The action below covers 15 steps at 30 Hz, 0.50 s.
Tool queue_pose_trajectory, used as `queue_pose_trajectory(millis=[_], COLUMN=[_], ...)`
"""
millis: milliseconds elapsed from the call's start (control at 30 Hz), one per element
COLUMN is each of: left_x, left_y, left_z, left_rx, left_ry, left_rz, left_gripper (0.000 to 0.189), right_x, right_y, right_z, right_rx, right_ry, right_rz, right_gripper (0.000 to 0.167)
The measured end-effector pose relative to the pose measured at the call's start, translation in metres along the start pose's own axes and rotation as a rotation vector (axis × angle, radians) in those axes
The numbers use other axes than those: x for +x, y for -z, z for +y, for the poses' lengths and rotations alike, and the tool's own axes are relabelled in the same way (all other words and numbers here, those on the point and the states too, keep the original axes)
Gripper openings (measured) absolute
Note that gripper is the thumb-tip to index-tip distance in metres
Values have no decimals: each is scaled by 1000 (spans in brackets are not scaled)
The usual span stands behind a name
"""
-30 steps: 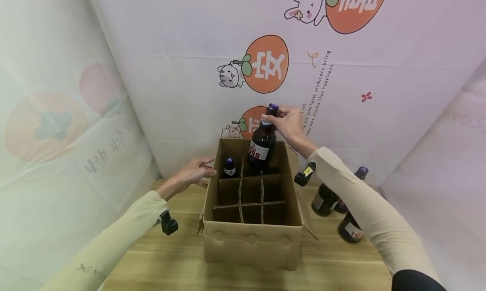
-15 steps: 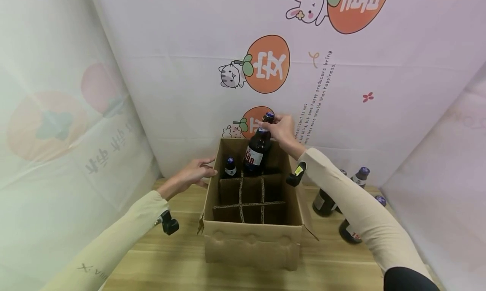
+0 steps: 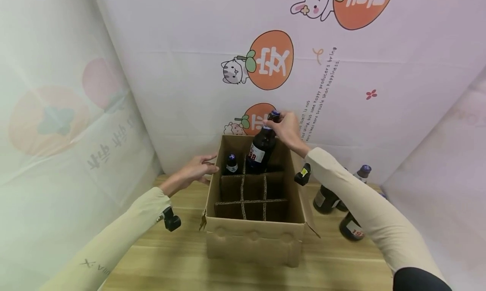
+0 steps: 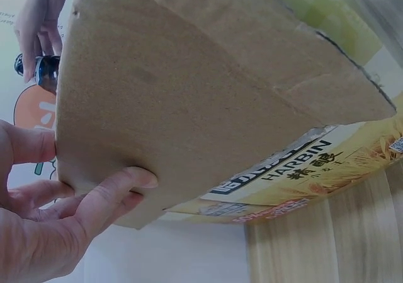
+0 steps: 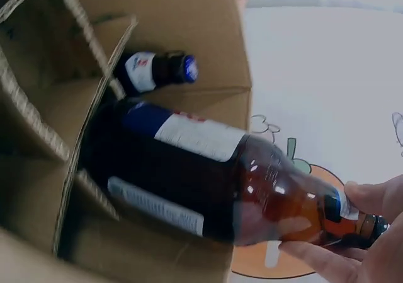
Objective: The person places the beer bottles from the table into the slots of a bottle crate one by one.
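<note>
In the head view my right hand [image 3: 287, 128] holds a dark brown beer bottle [image 3: 262, 145] by its neck. The bottle leans slightly, its lower part inside the open cardboard box [image 3: 253, 244], at the back row of cells. Its base is hidden behind the cardboard divider [image 3: 243, 189]. A second bottle [image 3: 232, 166] with a blue cap stands in the back left cell. My left hand [image 3: 191, 171] grips the left rim of the box; in the left wrist view its fingers [image 4: 116, 188] lie against the folded-down flap [image 4: 176, 94].
Several more beer bottles [image 3: 351, 227] stand on the wooden table [image 3: 171, 257] to the right of the box, partly hidden by my right sleeve [image 3: 357, 202]. A printed white cloth backdrop [image 3: 182, 92] rises close behind the box.
My right hand has lowered the bottle a little into the box; it swung left, then back right. The left hand stays at the rim. The head view has shifted slightly.
</note>
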State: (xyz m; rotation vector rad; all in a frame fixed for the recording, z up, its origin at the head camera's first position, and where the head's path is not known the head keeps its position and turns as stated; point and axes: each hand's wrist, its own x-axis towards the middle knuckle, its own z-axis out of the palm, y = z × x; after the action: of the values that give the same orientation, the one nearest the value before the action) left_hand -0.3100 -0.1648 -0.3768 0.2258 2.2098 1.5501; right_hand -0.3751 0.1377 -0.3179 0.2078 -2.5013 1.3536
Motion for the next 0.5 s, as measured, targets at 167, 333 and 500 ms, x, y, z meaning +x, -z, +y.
queue_pose_trajectory(millis=[167,333,500], left_x=[-2,-1,0], left_y=[1,1,2], left_z=[-1,-2,0], left_rx=[2,-16,-9], left_ry=[-2,-15,-13], left_rz=[-6,-6,-6], left_gripper=[73,72,73], right_x=[2,3,8], right_y=[-7,-23,-36], right_z=[1,12,19], right_rx=[-32,-66,-152], right_ry=[135,154,110], right_rz=[-49,-128,-206], right_gripper=[28,22,23])
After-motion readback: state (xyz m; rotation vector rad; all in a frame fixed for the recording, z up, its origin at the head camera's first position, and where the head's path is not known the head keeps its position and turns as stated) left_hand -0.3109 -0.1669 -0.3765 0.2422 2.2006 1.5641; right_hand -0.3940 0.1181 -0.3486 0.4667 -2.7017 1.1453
